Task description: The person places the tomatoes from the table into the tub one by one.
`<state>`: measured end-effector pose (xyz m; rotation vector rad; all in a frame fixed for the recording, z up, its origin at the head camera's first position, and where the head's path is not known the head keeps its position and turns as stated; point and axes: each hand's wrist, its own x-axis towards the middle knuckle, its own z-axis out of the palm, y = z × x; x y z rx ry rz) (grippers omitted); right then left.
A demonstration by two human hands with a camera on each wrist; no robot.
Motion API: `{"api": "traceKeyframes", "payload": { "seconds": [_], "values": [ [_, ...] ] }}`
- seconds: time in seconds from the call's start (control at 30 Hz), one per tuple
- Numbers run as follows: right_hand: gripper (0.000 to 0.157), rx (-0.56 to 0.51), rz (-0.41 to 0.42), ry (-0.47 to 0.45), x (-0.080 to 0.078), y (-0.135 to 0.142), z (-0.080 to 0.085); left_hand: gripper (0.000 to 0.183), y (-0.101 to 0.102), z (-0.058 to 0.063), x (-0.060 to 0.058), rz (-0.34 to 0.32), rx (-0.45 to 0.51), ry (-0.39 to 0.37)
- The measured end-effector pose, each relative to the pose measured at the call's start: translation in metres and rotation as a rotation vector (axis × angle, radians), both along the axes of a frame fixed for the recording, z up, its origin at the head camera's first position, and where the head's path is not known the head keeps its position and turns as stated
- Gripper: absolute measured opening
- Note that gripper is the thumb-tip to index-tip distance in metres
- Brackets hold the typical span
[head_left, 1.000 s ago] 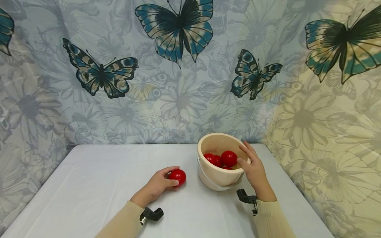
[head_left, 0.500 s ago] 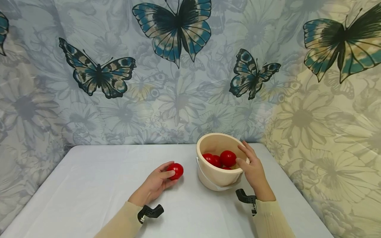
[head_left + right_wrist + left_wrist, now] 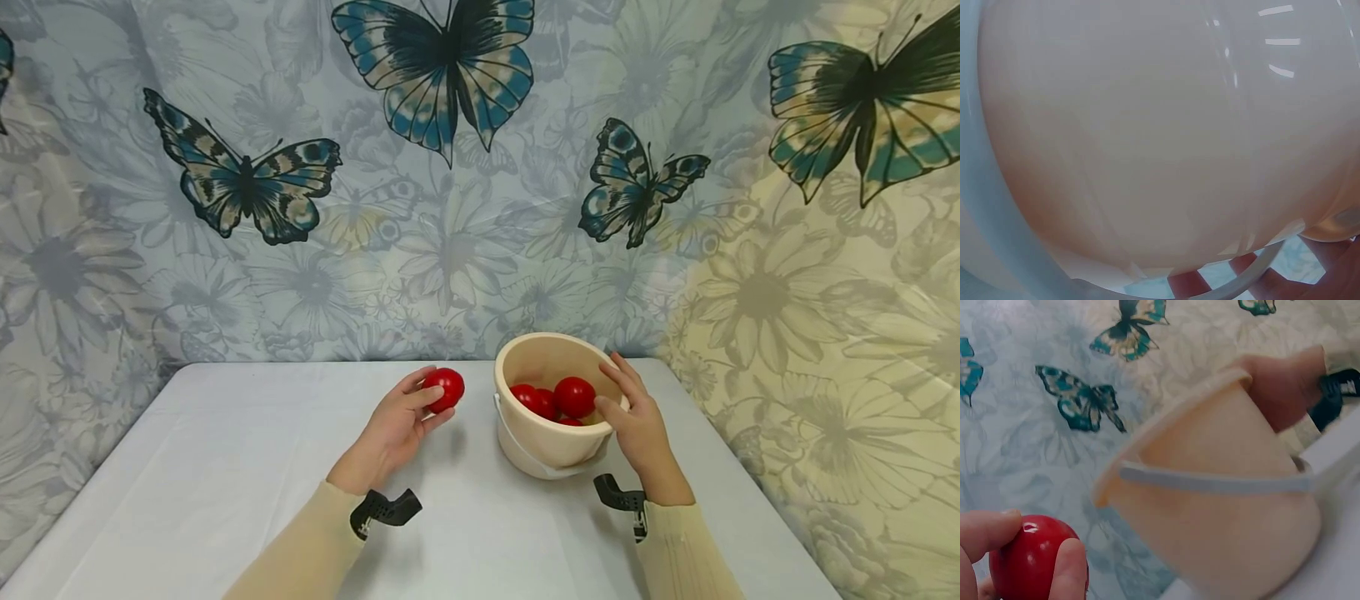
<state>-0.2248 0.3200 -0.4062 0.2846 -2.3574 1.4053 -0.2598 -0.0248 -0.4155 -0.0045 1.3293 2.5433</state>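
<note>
A glossy red ball (image 3: pixel 448 388) is pinched between the thumb and fingers of my left hand (image 3: pixel 388 432), held above the table left of the bucket. The left wrist view shows that ball (image 3: pixel 1030 562) at lower left. The cream bucket (image 3: pixel 547 450) stands on the table with several red balls (image 3: pixel 575 397) inside, some partly hidden by its front wall. My right hand (image 3: pixel 645 437) grips the bucket's right rim, thumb on the inner side. In the right wrist view the bucket wall (image 3: pixel 1147 125) fills most of the frame, with fingers (image 3: pixel 1335 275) at lower right.
The white handle (image 3: pixel 525 454) hangs down the bucket's front. A white cloth covers the table (image 3: pixel 225 467). Behind its back edge hangs a butterfly-print fabric (image 3: pixel 457 258). A black camera mount (image 3: pixel 386 507) sits on the left wrist, another mount (image 3: pixel 621 493) on the right.
My left hand has lifted the red ball off the table and moved it upward, toward the back edge. My right hand and the bucket have stayed in place.
</note>
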Motion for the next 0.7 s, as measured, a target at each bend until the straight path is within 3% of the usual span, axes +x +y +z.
{"api": "traceKeyframes", "payload": {
  "seconds": [0.17,0.33,0.53,0.7],
  "values": [
    [0.051,0.001,-0.002,-0.006,0.0,0.0,0.002,0.055,0.008,0.032,-0.004,0.001,-0.031,0.092],
    [0.051,0.002,-0.013,-0.007,0.001,-0.001,0.003,0.055,0.023,0.058,-0.006,-0.04,-0.063,0.178],
    [0.05,0.002,-0.016,-0.009,0.0,-0.001,0.002,0.055,0.047,0.077,-0.004,-0.112,-0.129,0.283],
    [0.05,0.005,-0.018,-0.014,0.0,-0.002,0.001,0.056,0.066,0.085,-0.003,-0.157,-0.162,0.347]
  ]
}}
